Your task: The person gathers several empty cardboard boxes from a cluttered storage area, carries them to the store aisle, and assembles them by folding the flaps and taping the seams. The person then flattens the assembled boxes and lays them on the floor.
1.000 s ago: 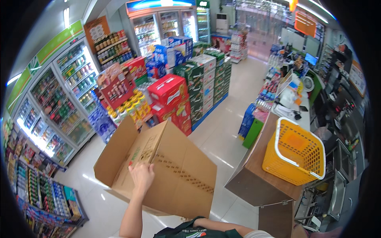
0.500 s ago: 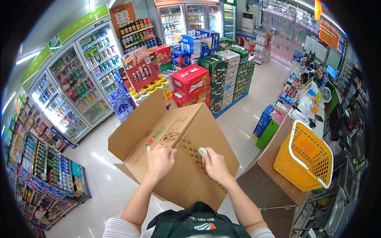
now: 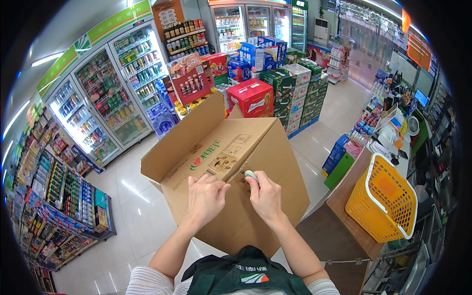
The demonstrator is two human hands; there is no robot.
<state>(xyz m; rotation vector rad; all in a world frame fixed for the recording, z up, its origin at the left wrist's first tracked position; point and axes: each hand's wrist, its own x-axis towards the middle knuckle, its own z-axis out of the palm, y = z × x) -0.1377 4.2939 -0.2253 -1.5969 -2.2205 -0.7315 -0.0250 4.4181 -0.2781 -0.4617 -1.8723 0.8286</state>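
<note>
A large brown cardboard box (image 3: 275, 172) stands tilted in front of me, with green and dark print on its upper panel and a flap (image 3: 182, 130) raised at its far left. My left hand (image 3: 206, 199) is closed at the box's near edge, its fingers curled and partly out of sight. Just right of it, my right hand (image 3: 265, 196) is closed around a small pale-green rounded tool (image 3: 251, 175). Only the tool's upper end shows above the fingers. That hand is close to the edge where two panels meet; whether the tool touches the cardboard I cannot tell.
Stacked drink cartons (image 3: 250, 96) stand beyond the box, and glass-door fridges (image 3: 105, 93) line the far left. A shelf of packaged goods (image 3: 73, 196) is at left. On the right, a yellow basket (image 3: 356, 196) sits on a wooden counter (image 3: 339, 209).
My hands have come closer together, the right one moving toward the left along the edge. The box has shifted, showing more green print, and the dark-marked strip on its near panel is mostly hidden.
</note>
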